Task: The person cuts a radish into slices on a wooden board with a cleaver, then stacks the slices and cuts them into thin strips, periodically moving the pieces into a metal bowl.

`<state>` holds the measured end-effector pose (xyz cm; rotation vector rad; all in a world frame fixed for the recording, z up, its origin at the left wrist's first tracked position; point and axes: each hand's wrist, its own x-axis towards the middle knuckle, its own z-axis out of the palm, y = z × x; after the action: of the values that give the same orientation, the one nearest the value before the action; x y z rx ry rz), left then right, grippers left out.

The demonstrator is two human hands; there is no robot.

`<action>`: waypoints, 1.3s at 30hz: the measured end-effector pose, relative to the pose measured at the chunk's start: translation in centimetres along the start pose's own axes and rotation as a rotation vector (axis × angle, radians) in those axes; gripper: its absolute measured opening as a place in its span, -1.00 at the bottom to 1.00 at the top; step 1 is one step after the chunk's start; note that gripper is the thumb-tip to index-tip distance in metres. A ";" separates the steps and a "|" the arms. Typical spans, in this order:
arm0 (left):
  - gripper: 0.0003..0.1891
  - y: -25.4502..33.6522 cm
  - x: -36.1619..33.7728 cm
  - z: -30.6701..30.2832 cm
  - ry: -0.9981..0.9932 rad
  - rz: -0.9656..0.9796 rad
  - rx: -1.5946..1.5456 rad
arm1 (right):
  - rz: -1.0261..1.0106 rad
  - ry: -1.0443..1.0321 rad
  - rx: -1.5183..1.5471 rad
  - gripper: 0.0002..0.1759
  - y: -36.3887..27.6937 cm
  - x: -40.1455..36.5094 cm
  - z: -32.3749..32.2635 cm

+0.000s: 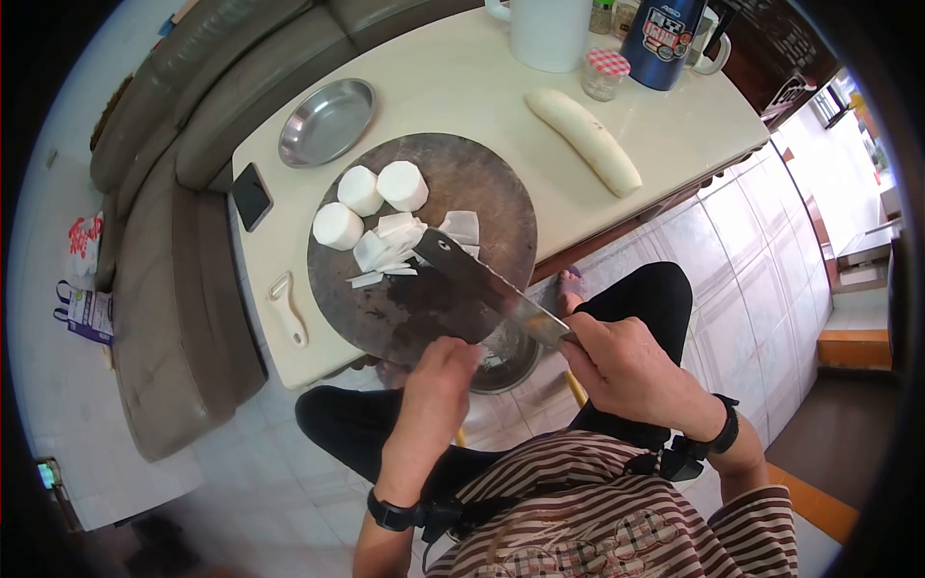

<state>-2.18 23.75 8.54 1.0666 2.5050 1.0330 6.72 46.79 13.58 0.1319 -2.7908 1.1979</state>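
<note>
My right hand [617, 371] is wrapped round the handle of a cleaver [487, 286]. The dark blade points up and left over the round cutting board [385, 313], its tip beside a pile of thin white slices [390, 244]. A few flat white pieces [462, 228] lie just above the blade. Three thick white chunks [359, 191] sit on the board's upper left. My left hand [443, 380] is at the board's lower edge with its fingers closed together, away from the pile; whether they pinch anything is hidden.
On the table [453, 82] are a metal bowl [328, 122], a phone [251, 197], a peeler [286, 310], a long white radish [584, 143], a jar [605, 75], a blue flask [663, 43] and a white pitcher [549, 34]. A metal basin [506, 361] stands below the board's edge.
</note>
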 end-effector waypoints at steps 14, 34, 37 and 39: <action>-0.87 0.6 -0.4 0.8 0.140 -0.001 -0.017 | -0.004 0.026 0.021 -0.81 0.3 -0.3 0.4; -0.84 -0.8 1.1 -1.1 0.302 0.034 0.054 | 0.010 0.019 0.019 -0.80 0.6 0.3 0.8; -0.80 -2.8 2.9 -2.2 0.383 0.030 0.173 | 0.027 -0.009 0.011 -0.80 0.7 0.6 0.8; -0.75 -4.3 4.0 -2.6 0.429 0.006 0.282 | 0.044 -0.016 0.018 -0.80 0.8 0.8 0.8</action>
<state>-8.48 23.11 7.72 1.0096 3.0671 1.0215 5.75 46.68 12.56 0.0822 -2.8110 1.2376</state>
